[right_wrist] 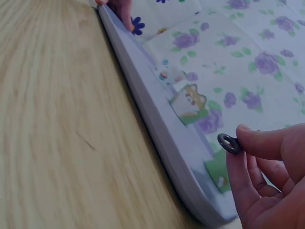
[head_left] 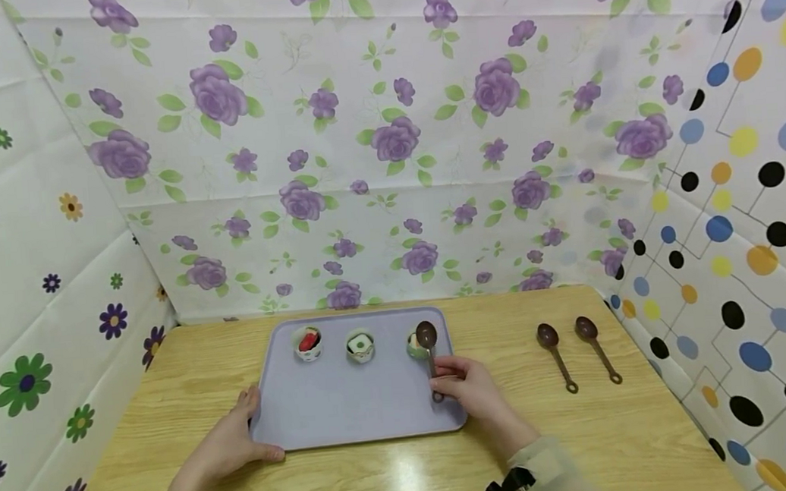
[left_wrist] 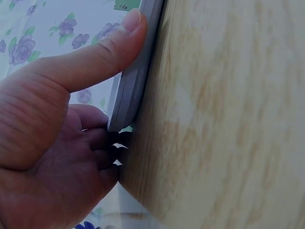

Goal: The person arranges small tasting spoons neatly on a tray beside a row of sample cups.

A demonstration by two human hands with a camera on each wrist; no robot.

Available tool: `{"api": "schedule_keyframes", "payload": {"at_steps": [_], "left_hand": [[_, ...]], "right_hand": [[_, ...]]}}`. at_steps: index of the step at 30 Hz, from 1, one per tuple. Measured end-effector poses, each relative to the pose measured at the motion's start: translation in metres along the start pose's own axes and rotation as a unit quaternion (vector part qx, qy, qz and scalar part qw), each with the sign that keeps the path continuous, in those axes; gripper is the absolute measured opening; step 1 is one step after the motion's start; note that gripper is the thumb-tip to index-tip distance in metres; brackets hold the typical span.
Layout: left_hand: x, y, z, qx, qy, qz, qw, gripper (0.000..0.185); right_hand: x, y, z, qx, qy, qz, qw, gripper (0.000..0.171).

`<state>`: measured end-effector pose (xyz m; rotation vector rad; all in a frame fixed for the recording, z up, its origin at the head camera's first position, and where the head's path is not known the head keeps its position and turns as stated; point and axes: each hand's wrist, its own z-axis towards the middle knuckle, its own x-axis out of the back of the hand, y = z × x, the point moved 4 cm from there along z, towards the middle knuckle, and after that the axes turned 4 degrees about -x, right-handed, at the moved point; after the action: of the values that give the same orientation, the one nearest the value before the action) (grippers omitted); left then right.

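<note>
In the head view, the left hand [head_left: 232, 443] gripped the near-left corner of the tray [head_left: 350, 408] on the table [head_left: 652, 425], while the right hand [head_left: 468, 388] pinched the handle of a spoon [head_left: 428, 342] whose bowl sat over the rightmost of three cups [head_left: 360, 347]. Two more spoons [head_left: 582, 354] lay well to the right. In the left wrist view, the thumb [left_wrist: 95, 57] pressed the tray rim [left_wrist: 136, 81], fingers curled beneath. In the right wrist view, fingertips [right_wrist: 259, 143] held the spoon's ring end [right_wrist: 229, 143]. No writing was legible.

matt plastic tray [head_left: 349, 401], glossy wood-grain table [head_left: 626, 442]
</note>
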<state>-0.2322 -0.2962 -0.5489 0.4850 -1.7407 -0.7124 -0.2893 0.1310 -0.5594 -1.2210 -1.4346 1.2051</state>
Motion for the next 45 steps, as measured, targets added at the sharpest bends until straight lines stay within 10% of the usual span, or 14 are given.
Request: {"api": "schedule_keyframes", "payload": {"at_steps": [23, 45], "left_hand": [[0.001, 0.001, 0.000, 0.007, -0.002, -0.007, 1.0000, 0.150], [0.000, -0.002, 0.001, 0.004, 0.000, -0.010, 0.9999, 0.151]], "right_hand": [[-0.109, 0.002, 0.007, 0.020, -0.062, -0.010, 0.998, 0.039], [-0.174, 0.002, 0.035, 0.046, 0.010, -0.031, 0.998, 0.034]]}}
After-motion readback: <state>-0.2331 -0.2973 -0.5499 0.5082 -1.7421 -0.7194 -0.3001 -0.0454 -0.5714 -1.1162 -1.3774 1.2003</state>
